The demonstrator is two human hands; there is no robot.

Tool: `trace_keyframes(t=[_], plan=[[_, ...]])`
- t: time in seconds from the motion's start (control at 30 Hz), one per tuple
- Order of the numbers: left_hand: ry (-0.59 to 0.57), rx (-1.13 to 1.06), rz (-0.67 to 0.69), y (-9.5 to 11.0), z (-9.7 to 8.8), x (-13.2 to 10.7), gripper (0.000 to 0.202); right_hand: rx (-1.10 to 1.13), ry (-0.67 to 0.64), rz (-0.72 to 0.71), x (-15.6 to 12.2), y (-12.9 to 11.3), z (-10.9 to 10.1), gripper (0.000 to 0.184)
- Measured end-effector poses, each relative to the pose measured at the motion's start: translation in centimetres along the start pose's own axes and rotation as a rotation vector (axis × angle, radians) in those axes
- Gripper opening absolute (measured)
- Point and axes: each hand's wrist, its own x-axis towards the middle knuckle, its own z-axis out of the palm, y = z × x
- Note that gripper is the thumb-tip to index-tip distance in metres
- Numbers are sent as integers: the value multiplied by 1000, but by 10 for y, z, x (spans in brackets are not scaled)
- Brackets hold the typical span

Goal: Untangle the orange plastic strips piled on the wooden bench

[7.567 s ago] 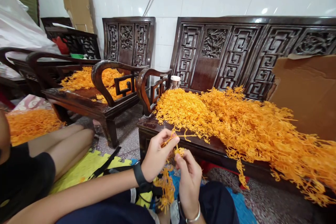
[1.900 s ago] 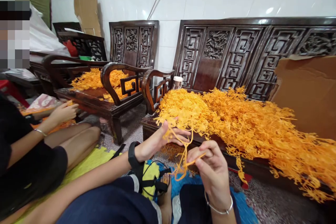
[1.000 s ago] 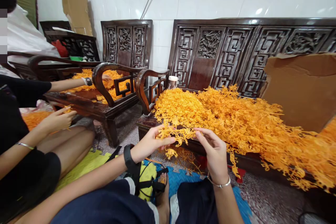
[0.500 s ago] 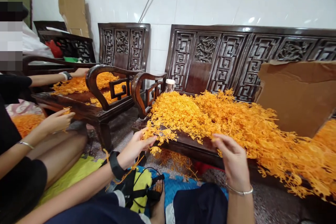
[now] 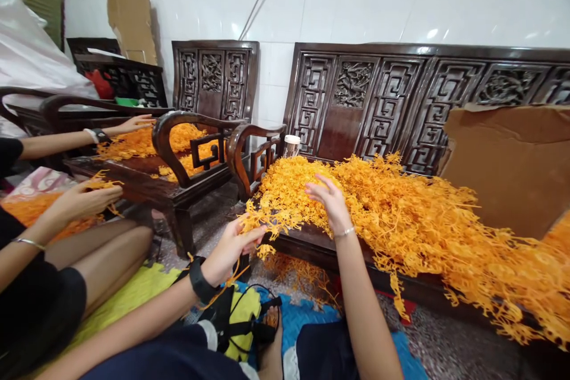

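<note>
My left hand [image 5: 231,244] is closed around a sprig of orange branching plastic pieces [image 5: 276,221], its thin stems trailing down past the wrist. Over the near part of a heap of small yellow-orange pieces [image 5: 291,183], my right hand [image 5: 332,200] is raised with the fingers spread and nothing visible in them. To its right spreads a larger heap of orange branched pieces [image 5: 414,214], spilling over the front edge of the dark wooden bench [image 5: 312,244].
At left a co-worker's hands [image 5: 86,200] handle similar orange pieces by a carved wooden chair [image 5: 133,184]. A white-capped bottle [image 5: 291,145] stands behind the heap. Cardboard [image 5: 503,172] leans on the bench's back. Blue and yellow mats [image 5: 307,314] cover the floor.
My right hand has moved left and away from me, from the bench's front edge to above the small pieces, and its fingers have opened. The left hand keeps its sprig.
</note>
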Motion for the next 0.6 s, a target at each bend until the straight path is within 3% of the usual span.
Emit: trace_keyframes(t=[0.1, 0.23, 0.4, 0.6], plan=[[-37, -2, 0, -2, -1, 1, 32, 22, -183, 66, -41, 18, 6, 36], [-56, -6, 6, -4, -1, 1, 31, 36, -303, 81, -77, 25, 19, 35], [-113, 16, -9, -7, -1, -1, 29, -58, -229, -42, -96, 32, 19, 20], [-280, 57, -91, -10, 7, -4, 37, -204, -100, -59, -128, 51, -10, 22]])
